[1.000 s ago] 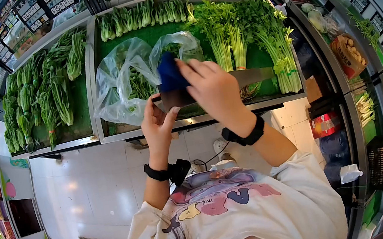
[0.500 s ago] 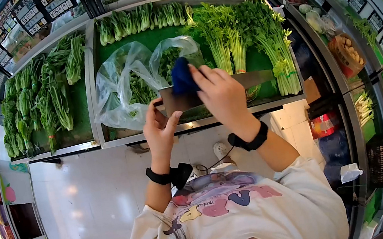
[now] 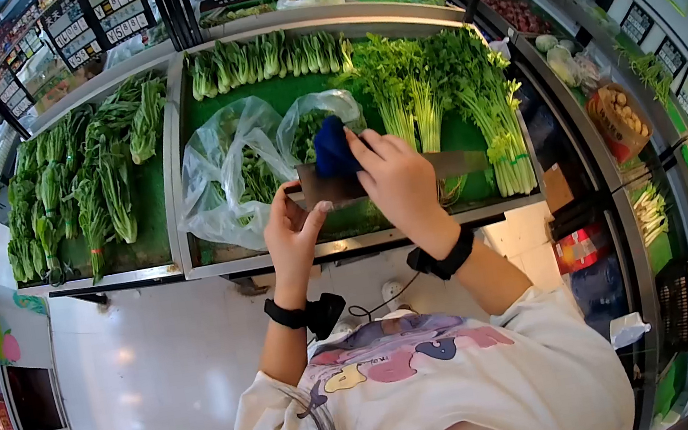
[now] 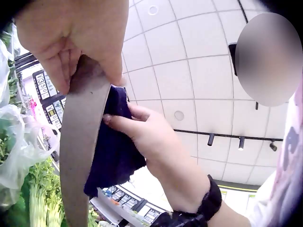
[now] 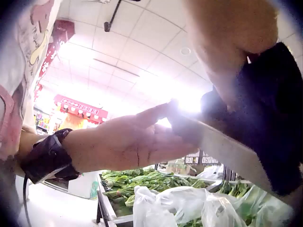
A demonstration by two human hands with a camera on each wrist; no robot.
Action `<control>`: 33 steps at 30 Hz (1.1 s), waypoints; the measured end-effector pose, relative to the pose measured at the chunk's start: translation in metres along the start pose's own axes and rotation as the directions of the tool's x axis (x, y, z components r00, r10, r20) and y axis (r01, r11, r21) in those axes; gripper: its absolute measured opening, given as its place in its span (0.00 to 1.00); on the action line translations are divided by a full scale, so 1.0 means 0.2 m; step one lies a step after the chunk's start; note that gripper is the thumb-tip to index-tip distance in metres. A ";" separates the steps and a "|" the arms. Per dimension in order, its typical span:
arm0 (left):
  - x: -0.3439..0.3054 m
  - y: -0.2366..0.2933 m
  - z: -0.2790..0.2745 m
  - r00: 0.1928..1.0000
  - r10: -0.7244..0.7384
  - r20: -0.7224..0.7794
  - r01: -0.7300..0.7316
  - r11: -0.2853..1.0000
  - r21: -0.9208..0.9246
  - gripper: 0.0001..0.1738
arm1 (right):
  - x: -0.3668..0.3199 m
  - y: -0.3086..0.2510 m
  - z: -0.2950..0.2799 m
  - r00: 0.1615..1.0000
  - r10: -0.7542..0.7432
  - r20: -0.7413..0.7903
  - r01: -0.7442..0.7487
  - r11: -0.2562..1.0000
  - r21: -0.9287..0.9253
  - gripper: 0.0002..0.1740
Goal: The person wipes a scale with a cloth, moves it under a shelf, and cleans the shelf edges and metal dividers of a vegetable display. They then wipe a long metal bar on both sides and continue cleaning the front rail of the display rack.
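My left hand [image 3: 289,234] grips the near end of a large, broad-bladed knife [image 3: 463,162], its handle hidden in the palm. The metal blade points right in the head view and narrows toward its tip, as the left wrist view shows. A dark blue cloth [image 3: 333,146] is bunched over the wide part of the blade. My right hand [image 3: 402,186] pinches this cloth [image 4: 118,146] against the blade, thumb and fingers on it. Both hands are raised in front of the vegetable stand's near edge.
Below the knife, a clear plastic bag [image 3: 221,176] lies over leafy greens on the green-lined stand. Celery bunches [image 3: 497,132] lie to the right, bok choy [image 3: 270,57] along the back, and tied greens [image 3: 86,175] in the left section. A metal rim [image 3: 349,246] edges the stand.
The cloth and my right hand have shifted rightward along the blade, away from the left hand. My left hand keeps its grip on the knife. The head view has tilted up slightly.
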State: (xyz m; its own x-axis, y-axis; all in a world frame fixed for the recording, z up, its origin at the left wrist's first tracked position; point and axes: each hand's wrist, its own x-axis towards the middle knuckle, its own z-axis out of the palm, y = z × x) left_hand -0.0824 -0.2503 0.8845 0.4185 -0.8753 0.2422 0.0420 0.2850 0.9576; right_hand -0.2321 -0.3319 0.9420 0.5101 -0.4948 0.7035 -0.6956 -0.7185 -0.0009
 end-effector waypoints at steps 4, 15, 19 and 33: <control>0.04 -0.04 0.00 0.996 0.081 0.031 -0.081 0.997 0.000 0.25 | 0.06 -0.14 -0.04 0.996 -0.048 -0.074 0.055 0.994 0.097 0.34; 0.08 -0.01 0.00 0.997 0.058 0.049 -0.062 0.994 0.092 0.26 | 0.00 0.03 -0.02 0.999 0.012 -0.042 -0.010 0.998 0.059 0.35; 0.06 -0.07 0.01 0.993 0.113 0.039 -0.114 0.993 0.014 0.29 | 0.07 -0.10 -0.06 0.990 -0.046 -0.134 0.059 0.993 0.097 0.35; 0.06 -0.03 0.03 0.999 0.043 0.019 -0.042 0.997 -0.069 0.30 | 0.07 -0.10 -0.03 0.972 -0.101 -0.214 0.113 0.992 0.048 0.30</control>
State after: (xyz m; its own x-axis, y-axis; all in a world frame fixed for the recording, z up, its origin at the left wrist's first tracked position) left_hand -0.0837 -0.2648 0.8826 0.4029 -0.8694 0.2861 0.0866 0.3474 0.9337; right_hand -0.2145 -0.3221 0.9549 0.4576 -0.3042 0.8355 -0.6081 -0.7926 0.0445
